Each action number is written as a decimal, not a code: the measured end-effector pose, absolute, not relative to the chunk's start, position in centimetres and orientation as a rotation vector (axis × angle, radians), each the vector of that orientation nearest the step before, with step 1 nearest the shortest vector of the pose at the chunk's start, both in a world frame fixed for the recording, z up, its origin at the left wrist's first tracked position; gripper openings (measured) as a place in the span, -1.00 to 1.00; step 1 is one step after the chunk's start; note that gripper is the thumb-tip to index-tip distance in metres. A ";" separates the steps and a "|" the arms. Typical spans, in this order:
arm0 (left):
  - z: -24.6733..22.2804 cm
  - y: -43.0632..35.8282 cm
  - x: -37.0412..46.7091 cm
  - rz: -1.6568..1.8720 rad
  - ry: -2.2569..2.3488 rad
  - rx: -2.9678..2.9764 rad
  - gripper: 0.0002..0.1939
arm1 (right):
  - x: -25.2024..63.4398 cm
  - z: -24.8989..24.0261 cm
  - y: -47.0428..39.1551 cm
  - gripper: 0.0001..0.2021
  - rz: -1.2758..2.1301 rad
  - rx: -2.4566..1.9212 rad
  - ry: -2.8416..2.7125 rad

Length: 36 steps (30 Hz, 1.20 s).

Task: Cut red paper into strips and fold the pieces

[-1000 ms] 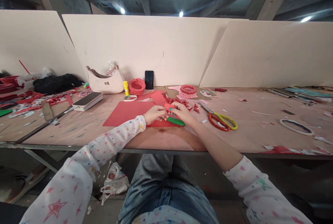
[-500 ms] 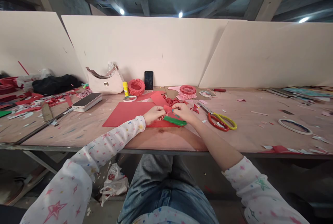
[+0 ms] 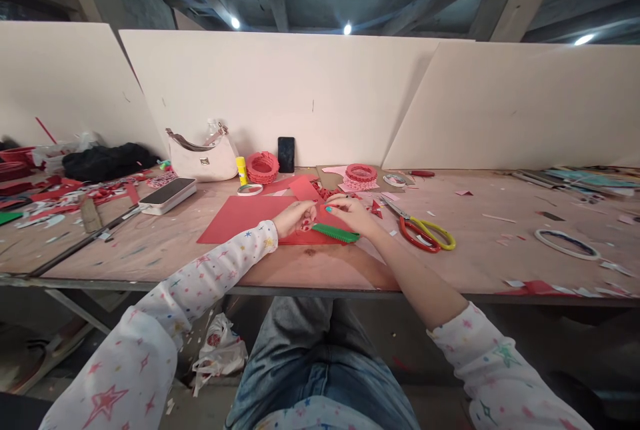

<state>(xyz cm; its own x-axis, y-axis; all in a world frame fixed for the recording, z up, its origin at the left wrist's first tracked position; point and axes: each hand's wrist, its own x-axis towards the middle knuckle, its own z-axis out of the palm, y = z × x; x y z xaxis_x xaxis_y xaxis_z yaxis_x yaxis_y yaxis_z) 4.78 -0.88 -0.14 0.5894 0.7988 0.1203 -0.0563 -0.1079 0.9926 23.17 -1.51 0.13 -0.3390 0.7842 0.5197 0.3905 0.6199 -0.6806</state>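
Over the red paper sheets (image 3: 240,219), my left hand (image 3: 296,218) has its fingers closed; what is between them is too small to name. Facing it, my right hand (image 3: 350,211) is bent with thumb and fingertips drawn close together, and red paper lies behind them, so its hold is unclear. A green comb-like strip (image 3: 336,233) lies just under both hands. Right of my right hand are scissors (image 3: 423,230) with one red and one yellow handle. Red folded-paper rings (image 3: 263,167) stand behind the sheets, with another ring stack (image 3: 361,175) farther right.
A cream handbag (image 3: 203,158), a yellow glue stick (image 3: 242,171) and a black phone (image 3: 286,154) stand along the white board. A white-cased device (image 3: 168,195) lies left. An oval white ring (image 3: 567,244) and paper scraps lie right.
My hands have shifted slightly, and the small red piece between them no longer shows clearly. More of my left fingertips now shows. The green strip has moved very slightly.
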 end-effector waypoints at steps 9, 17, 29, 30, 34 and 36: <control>0.3 -1.4 4.4 0.786 0.701 2.121 -0.70 | 23.1 -0.8 -1.3 -0.73 0.787 -1.054 -1.969; 0.4 -1.0 4.3 0.871 0.760 2.151 -0.72 | 22.8 -0.3 -1.6 -0.75 1.042 -1.014 -1.703; 0.4 -0.6 4.0 0.910 0.719 2.113 -0.71 | 22.9 -0.2 -1.9 -0.76 1.210 -0.867 -1.638; 0.5 -0.7 4.0 0.908 0.728 2.117 -0.71 | 23.0 -0.3 -1.8 -0.75 1.193 -0.876 -1.655; 0.7 -1.0 4.1 0.895 0.733 2.136 -0.71 | 23.1 -0.6 -1.6 -0.73 1.139 -0.924 -1.704; 0.7 -1.1 4.2 0.892 0.723 2.138 -0.71 | 23.1 -0.7 -1.5 -0.73 1.108 -0.949 -1.734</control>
<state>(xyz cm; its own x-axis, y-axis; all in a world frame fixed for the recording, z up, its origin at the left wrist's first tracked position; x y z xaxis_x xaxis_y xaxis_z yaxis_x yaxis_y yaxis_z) 4.17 -1.05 0.74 0.6072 0.7013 0.3734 0.2196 -0.5998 0.7694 23.10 -1.47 -0.65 -0.3525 0.9012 0.2522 0.1498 0.3203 -0.9354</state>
